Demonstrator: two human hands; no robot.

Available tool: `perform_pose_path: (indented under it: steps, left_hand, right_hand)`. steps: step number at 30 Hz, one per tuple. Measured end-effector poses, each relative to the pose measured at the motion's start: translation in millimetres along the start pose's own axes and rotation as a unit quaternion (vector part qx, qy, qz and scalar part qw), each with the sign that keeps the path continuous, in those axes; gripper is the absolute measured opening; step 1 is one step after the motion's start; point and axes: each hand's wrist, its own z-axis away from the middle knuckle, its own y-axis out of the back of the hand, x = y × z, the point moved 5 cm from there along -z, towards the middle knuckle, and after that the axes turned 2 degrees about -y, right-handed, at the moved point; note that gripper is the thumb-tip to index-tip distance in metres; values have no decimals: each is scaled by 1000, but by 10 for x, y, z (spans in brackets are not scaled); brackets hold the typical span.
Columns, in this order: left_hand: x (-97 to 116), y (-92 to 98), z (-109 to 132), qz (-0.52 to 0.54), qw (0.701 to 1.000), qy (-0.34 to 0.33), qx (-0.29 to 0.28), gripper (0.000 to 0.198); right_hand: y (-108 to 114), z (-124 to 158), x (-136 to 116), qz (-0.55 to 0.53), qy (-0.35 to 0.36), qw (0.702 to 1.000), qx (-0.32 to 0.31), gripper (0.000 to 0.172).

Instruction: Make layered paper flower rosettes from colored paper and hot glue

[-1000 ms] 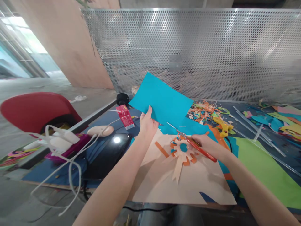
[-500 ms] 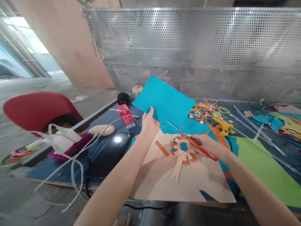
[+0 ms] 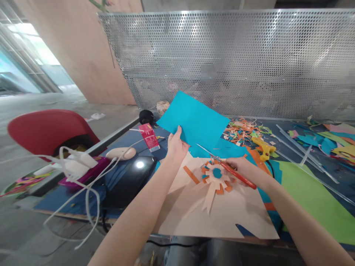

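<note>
My left hand (image 3: 177, 145) pinches the lower left edge of a blue sheet of paper (image 3: 195, 118), thumb on top, and holds it tilted above the table. In my right hand (image 3: 240, 168) is a pair of scissors (image 3: 240, 177) with red handles; the blades point up and left toward the sheet's lower edge. Whether the blades touch the sheet I cannot tell. Under the scissors a paper rosette (image 3: 217, 173) with a blue centre, cream and orange petals and a cream tail lies on a large cream sheet (image 3: 222, 221). An orange strip (image 3: 191, 174) rests to its left.
Left of my arm are a black phone (image 3: 130, 184), a red drink carton (image 3: 149, 137) and a purple power strip (image 3: 83, 171) with white cables. A yellow glue gun (image 3: 263, 149), paper scraps (image 3: 241, 129), clear sticks (image 3: 301, 155) and a green sheet (image 3: 313, 199) lie right.
Hardly anything differs. The blue sheet's top edge sits very slightly lower, and the view has shifted a little; both hands keep their holds.
</note>
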Motion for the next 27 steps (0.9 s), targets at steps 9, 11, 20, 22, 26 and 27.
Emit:
perform_pose_path:
  steps: [9, 11, 20, 22, 26, 27]
  left_hand:
    - [-24, -3, 43, -8, 1000, 5, 2, 7]
    - [-44, 2, 53, -13, 1000, 10, -1, 8]
    - [-47, -13, 72, -24, 1000, 11, -8, 8]
    - [-34, -31, 91, -23, 1000, 19, 0, 6]
    - [-19, -45, 110, -15, 1000, 18, 11, 7]
    - [-25, -41, 110, -15, 1000, 19, 13, 9]
  right_hand:
    - [-4, 12, -18, 26, 19, 999, 0, 22]
    - [-2, 23, -36, 33, 27, 999, 1, 21]
    - [5, 5, -36, 42, 24, 999, 11, 26]
    - [17, 11, -64, 60, 19, 998, 22, 28]
    - [8, 0, -51, 63, 18, 998, 22, 27]
    - [1, -7, -34, 58, 21, 998, 20, 27]
